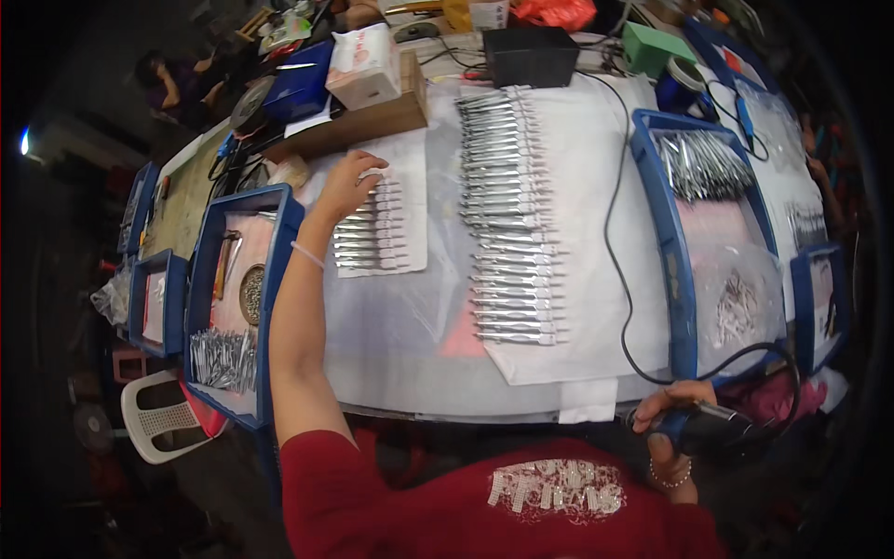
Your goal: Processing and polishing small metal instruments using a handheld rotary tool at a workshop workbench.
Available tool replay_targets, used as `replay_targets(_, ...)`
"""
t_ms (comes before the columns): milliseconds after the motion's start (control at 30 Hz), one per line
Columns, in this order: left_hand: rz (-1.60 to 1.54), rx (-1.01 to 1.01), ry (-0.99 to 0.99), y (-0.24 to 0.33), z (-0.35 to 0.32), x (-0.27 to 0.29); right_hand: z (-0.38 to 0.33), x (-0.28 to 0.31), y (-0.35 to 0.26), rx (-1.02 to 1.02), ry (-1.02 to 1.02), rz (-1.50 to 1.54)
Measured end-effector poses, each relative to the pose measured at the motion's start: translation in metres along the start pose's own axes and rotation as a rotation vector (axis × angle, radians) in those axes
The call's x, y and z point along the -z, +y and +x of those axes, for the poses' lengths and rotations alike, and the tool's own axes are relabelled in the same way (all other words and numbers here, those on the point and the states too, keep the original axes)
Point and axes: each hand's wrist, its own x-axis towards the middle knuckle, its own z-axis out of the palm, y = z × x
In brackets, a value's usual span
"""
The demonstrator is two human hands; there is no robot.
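My left hand (349, 182) reaches out over a small sheet of metal pieces while my right hand (672, 421) grips a corded tool at the table's near edge.

Head view: my left fingers are loosely spread and rest on the top of the short row of silver metal pieces (368, 233), which lie side by side on a white sheet (414, 200) just right of a blue tray (279, 233). My right fingers are clamped around the dark handheld tool (712, 430), held below the table edge, its black cord (616, 242) looping up across the white table cover (391, 345). A longer column of the same metal pieces (507, 214) lies mid-table, well apart from both hands. A cardboard box (368, 116) sits beyond my left hand.
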Motion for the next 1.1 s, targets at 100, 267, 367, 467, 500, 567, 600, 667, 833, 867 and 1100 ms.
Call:
replay_targets(100,-0.353,0.000,-0.063,0.076,0.001,-0.014,-0.003,0.003,0.004,0.074,0.000,0.100)
replay_targets(267,-0.293,-0.226,-0.090,0.174,0.000,-0.064,-0.014,0.004,0.016,0.095,-0.026,0.090)
replay_targets(367,-0.252,-0.293,-0.068,0.187,0.007,-0.083,-0.026,0.004,0.008,0.154,-0.045,0.050)
replay_targets(467,-0.159,-0.283,-0.061,0.191,0.011,-0.096,-0.032,0.013,0.010,0.191,-0.060,0.002)
replay_targets(500,-0.160,-0.296,-0.063,0.193,0.012,-0.097,-0.036,0.015,0.010,0.178,-0.049,-0.005)
replay_targets(567,-0.173,-0.291,-0.071,0.195,0.014,-0.098,-0.040,0.020,0.009,0.179,-0.038,-0.014)
replay_targets(600,-0.113,-0.326,-0.067,0.195,0.015,-0.099,-0.042,0.021,0.010,0.175,-0.044,-0.019)
replay_targets(667,-0.070,-0.361,-0.006,0.197,0.010,-0.104,-0.046,0.023,0.006,0.174,-0.030,-0.008)
replay_targets(833,0.002,-0.307,0.240,0.214,-0.001,-0.083,-0.041,0.021,0.015,0.275,0.266,0.074)
replay_targets(867,-0.147,-0.223,0.263,0.220,-0.004,-0.074,-0.040,0.022,0.018,0.317,0.345,0.167)
replay_targets(1100,-1.145,0.248,-0.017,0.330,-0.105,-0.043,-0.033,0.035,0.023,0.362,0.198,-0.046)
